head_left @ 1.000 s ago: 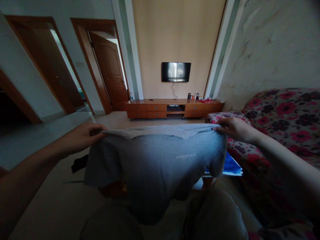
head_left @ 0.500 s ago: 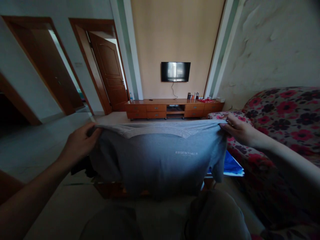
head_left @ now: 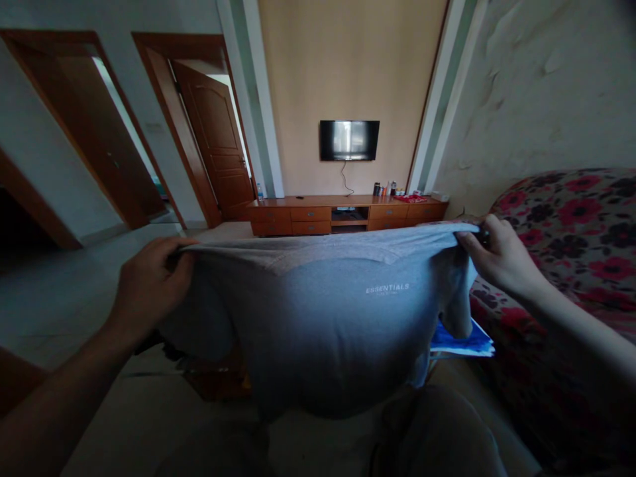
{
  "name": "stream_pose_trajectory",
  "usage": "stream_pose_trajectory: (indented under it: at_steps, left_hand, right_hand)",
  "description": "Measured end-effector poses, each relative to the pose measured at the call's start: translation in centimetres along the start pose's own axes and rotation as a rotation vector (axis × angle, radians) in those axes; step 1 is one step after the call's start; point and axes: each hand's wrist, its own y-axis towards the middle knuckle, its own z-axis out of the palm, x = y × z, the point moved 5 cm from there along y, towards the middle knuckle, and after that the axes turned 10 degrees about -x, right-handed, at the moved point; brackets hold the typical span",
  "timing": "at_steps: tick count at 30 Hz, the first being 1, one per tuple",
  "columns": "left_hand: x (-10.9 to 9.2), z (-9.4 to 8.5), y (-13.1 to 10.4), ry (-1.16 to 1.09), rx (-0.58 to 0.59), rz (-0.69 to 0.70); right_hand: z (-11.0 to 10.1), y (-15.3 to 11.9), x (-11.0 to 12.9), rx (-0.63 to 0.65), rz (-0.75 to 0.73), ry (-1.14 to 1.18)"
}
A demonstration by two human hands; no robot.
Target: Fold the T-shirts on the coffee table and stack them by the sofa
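A grey short-sleeved T-shirt (head_left: 328, 318) with "ESSENTIALS" printed on the chest hangs stretched out in front of me, front side facing me. My left hand (head_left: 154, 278) is closed on its left shoulder. The opposite shoulder is pinched in my right hand (head_left: 501, 255), thumb below the cloth edge. Between the hands the collar is pulled almost straight, and the lower part drapes down over my knees' far side. Behind the shirt, much of a low table (head_left: 213, 384) is hidden.
A blue-and-white flat item (head_left: 464, 338) sticks out at the table's right. A floral sofa (head_left: 586, 265) stands on the right. Ahead are a wooden TV cabinet (head_left: 308, 212) with bottles, and a wall television (head_left: 349, 140). A wooden door (head_left: 213, 139) stands ajar.
My right hand has moved right and slightly up, my left hand slightly left. The shirt is spread wider, with its right end higher, and its hem has swung nearer to me.
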Motion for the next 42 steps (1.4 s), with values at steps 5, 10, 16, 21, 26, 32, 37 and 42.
stream_pose_trajectory:
  at_steps: [5,10,16,21,26,32,37,42]
  left_hand:
    - [-0.1,5.8,1.9,0.000,-0.046,0.007]
    - [1.2,15.0,2.9,0.002,-0.060,-0.012]
    - [3.9,28.3,0.1,-0.049,0.014,-0.203]
    - [6.3,37.3,-4.5,-0.058,0.122,-0.301]
    - [8.5,43.9,-7.9,-0.056,0.233,-0.208]
    - [10.2,49.7,-11.7,-0.060,0.299,-0.178]
    - [10.4,52.2,-15.5,0.066,0.459,-0.154]
    - [7.2,52.4,-17.6,0.076,0.549,0.021]
  right_hand:
    - [4.5,0.6,-0.6,-0.006,0.047,0.037]
    - [12.4,-0.6,-2.4,0.053,0.149,0.046]
    - [24.6,-4.8,-6.9,0.278,0.374,-0.067]
    - [32.6,-9.2,-9.4,0.400,0.473,-0.117]
    - [38.9,-12.5,-10.8,0.470,0.405,-0.127]
    - [44.8,-15.2,-12.1,0.429,0.555,-0.208]
    - [47.0,-18.6,-10.7,0.513,0.632,-0.289]
    - [47.4,-20.8,-6.0,0.727,0.270,-0.252]
